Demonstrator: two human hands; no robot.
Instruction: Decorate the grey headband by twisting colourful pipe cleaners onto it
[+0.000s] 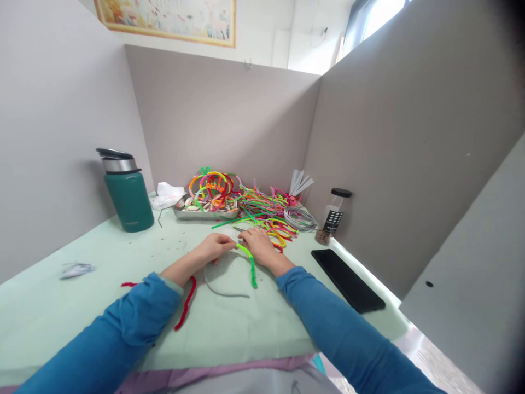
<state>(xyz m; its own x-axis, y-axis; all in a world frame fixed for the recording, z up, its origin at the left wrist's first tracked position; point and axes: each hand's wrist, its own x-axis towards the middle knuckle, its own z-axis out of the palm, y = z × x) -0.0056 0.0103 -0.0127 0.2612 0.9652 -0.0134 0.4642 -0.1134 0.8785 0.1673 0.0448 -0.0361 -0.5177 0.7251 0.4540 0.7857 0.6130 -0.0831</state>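
I have the left hand [214, 247] low over the bench [229, 334], which is covered in pale green cloth, with its thumb and fingers pinching the upper end of a fuzzy, bright green pipe-cleaner strip [251, 268]. From that pinch the strip bends down toward the near edge, between the two forearms. The right hand [257, 245] is just beside it, palm down with the fingers curled; its fingertips are partly hidden, so I cannot tell whether they grip anything. Below the hands I see a thin, curved grey wire [223, 294], and a dark red fuzzy strip [186, 307] lies beside the left sleeve. Beyond the hands I make out a shallow metal tray [205, 215] holding colourful bent loops, with a tangled heap of multicoloured pipe cleaners [266, 201] to its right and a coil of grey wire [301, 219] next to that. A tall teal bottle with a steel neck [129, 197] stands at the left, and a flat black phone [348, 280] lies near the right forearm.
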